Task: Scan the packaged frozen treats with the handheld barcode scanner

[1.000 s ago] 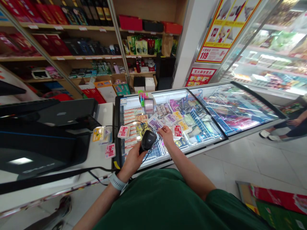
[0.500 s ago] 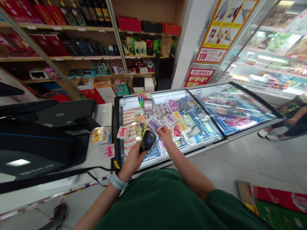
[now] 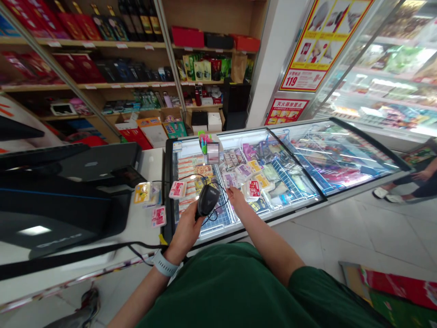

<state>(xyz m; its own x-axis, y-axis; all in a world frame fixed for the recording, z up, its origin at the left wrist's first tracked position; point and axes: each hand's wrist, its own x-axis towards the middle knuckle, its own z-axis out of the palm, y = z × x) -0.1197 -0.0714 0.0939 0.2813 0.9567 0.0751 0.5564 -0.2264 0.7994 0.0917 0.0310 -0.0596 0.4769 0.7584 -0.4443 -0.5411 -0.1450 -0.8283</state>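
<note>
My left hand grips a black handheld barcode scanner, its cable looping over the glass lid of a chest freezer. My right hand holds a small purple-and-white packet just above the lid, beside the scanner's head. Several small packets lie on the glass near it: a red-and-white one to the right, yellow and purple ones behind. Another red-and-white packet sits left of the scanner.
A white counter at left carries a black monitor, a yellow packet and a pink packet. Shelves of boxed goods stand behind. Another person's legs are at the far right. Red boxes lie on the floor.
My right hand has lowered the purple packet toward the freezer lid and nearer the scanner. The scanner has tilted, its blue light no longer showing. The view shifted slightly.
</note>
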